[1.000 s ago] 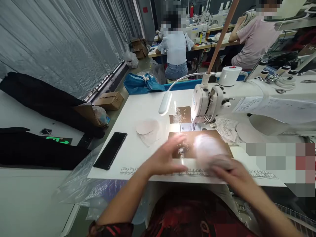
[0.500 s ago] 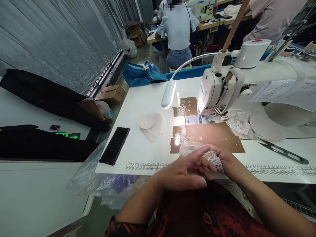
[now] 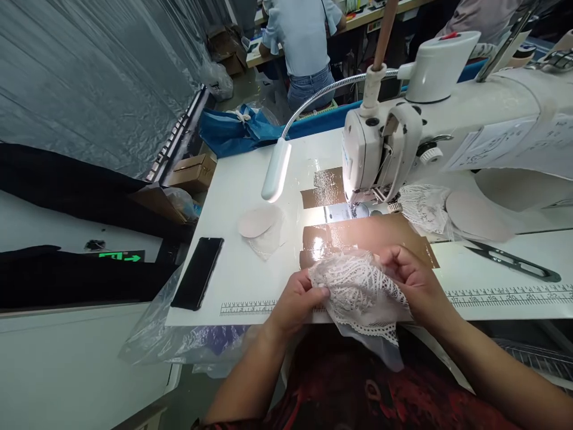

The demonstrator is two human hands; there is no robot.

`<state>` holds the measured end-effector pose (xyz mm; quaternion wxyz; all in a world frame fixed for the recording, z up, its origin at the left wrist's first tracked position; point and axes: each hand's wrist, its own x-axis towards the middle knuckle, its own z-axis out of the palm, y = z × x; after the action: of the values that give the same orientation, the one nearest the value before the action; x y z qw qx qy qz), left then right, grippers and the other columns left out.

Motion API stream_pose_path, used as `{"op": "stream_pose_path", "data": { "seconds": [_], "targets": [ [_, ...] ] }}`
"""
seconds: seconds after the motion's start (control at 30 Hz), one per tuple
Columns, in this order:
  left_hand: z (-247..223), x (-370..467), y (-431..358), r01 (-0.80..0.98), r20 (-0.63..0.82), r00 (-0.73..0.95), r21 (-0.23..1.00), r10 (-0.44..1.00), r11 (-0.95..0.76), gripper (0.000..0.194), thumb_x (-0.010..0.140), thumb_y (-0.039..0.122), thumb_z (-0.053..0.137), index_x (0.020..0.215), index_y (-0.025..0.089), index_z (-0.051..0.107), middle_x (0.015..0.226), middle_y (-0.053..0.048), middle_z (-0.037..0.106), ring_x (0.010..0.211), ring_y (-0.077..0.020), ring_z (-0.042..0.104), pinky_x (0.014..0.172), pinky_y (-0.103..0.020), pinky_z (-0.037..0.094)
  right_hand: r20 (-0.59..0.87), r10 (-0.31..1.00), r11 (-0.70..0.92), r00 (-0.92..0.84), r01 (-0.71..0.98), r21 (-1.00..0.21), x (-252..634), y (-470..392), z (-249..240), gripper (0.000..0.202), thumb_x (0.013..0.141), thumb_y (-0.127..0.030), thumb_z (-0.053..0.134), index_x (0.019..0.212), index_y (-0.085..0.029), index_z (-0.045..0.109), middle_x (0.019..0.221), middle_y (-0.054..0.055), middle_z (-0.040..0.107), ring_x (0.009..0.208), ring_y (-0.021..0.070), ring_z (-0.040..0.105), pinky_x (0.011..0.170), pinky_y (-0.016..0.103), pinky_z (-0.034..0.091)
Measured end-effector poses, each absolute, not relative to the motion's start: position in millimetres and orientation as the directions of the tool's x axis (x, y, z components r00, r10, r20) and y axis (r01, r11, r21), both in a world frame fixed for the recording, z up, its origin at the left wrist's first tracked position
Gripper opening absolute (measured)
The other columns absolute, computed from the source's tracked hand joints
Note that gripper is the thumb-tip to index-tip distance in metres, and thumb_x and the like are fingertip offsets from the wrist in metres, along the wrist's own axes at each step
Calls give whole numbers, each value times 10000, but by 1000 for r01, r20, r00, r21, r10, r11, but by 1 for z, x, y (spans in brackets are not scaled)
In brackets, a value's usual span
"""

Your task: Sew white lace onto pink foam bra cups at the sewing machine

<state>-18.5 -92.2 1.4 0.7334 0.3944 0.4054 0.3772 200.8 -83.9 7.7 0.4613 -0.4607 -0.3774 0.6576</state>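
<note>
A white lace piece (image 3: 358, 292) with sheer fabric hangs spread over the table's front edge. My left hand (image 3: 298, 301) pinches its left side between thumb and fingers. At its upper right, my right hand (image 3: 409, 280) grips the fabric with bent fingers. Just beyond lies brown tape (image 3: 371, 233) on the table, in front of the needle area of a white sewing machine (image 3: 364, 149). A pale oval pad (image 3: 257, 222) rests on sheer fabric to the left. More lace (image 3: 425, 206) and pale pads (image 3: 477, 215) lie on the right.
A black phone (image 3: 197, 273) lies at the table's left. Metal snips (image 3: 514, 261) rest at the right, behind the printed ruler (image 3: 505, 297). A lamp (image 3: 276, 170) hangs over the table. Beyond a blue cloth (image 3: 237, 128), a person (image 3: 302, 42) sits at another table.
The lace was bunched between my hands; now it is opened out. My left hand has moved left and closed on its edge. The camera view has shifted.
</note>
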Motion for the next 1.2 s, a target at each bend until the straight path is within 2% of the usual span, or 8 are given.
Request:
{"op": "stream_pose_path", "data": {
  "seconds": [0.17,0.43,0.6,0.77,0.87,0.97,1.03,1.2],
  "targets": [
    [-5,-6,-92,-344,-300,249,861,921,374,264,809,325,699,979,124,717,875,-69,724,886,-224,664,816,-317,500,-203,958,-237,-204,-162,-958,209,-79,-3,396,872,-584,531,798,-222,672,780,37,659,663,172,572,624,294,474],
    [12,14,-89,-651,-408,340,548,847,525,685,804,662,582,1254,147,595,1106,-127,689,1092,-291,622,922,-397,490,-116,984,-111,-133,41,-993,207,-81,5,259,809,-415,696,681,-199,632,702,-8,591,644,128,487,590,247,403],
    [10,20,-104,-503,-432,393,638,812,583,477,631,215,811,1084,148,678,933,-81,718,865,-214,667,777,-291,500,-138,982,-143,-131,-36,-989,199,-79,0,241,764,-379,751,664,-198,626,633,-34,525,589,100,441,539,226,372],
    [2,-14,-103,-296,-444,215,819,870,491,107,725,191,672,640,136,637,600,-14,611,566,-122,556,582,-240,451,-192,970,-221,-146,-217,-951,206,-76,-1,239,733,-376,778,682,-201,623,641,-33,560,596,105,508,570,230,433],
    [15,-38,-92,-75,-53,95,995,994,60,133,794,214,630,907,183,691,1008,-66,665,963,-202,612,860,-317,489,-194,945,-223,-265,-83,-971,206,-75,10,189,751,-358,766,747,-203,657,690,-16,619,627,118,556,578,228,449],
    [34,-41,-82,109,136,299,979,945,-175,656,690,284,794,1297,235,549,1367,-102,508,1279,-291,453,1095,-409,352,-157,899,-149,-409,50,-988,198,-77,22,156,794,-351,727,784,-208,665,739,-9,652,668,125,577,604,228,452],
    [41,-34,-78,160,58,462,976,885,-148,692,661,296,829,1287,215,546,1290,-107,559,1192,-279,520,1041,-385,403,-129,877,-86,-462,113,-990,192,-79,27,156,823,-365,693,802,-211,671,731,-9,657,652,126,573,593,232,446],
    [34,-17,-78,164,-118,539,986,834,34,283,805,365,698,950,130,632,830,-31,591,725,-138,537,652,-238,438,-17,929,73,-371,228,-971,186,-83,29,186,860,-357,632,747,-214,668,790,21,688,729,160,626,661,271,480]
  ]
}}
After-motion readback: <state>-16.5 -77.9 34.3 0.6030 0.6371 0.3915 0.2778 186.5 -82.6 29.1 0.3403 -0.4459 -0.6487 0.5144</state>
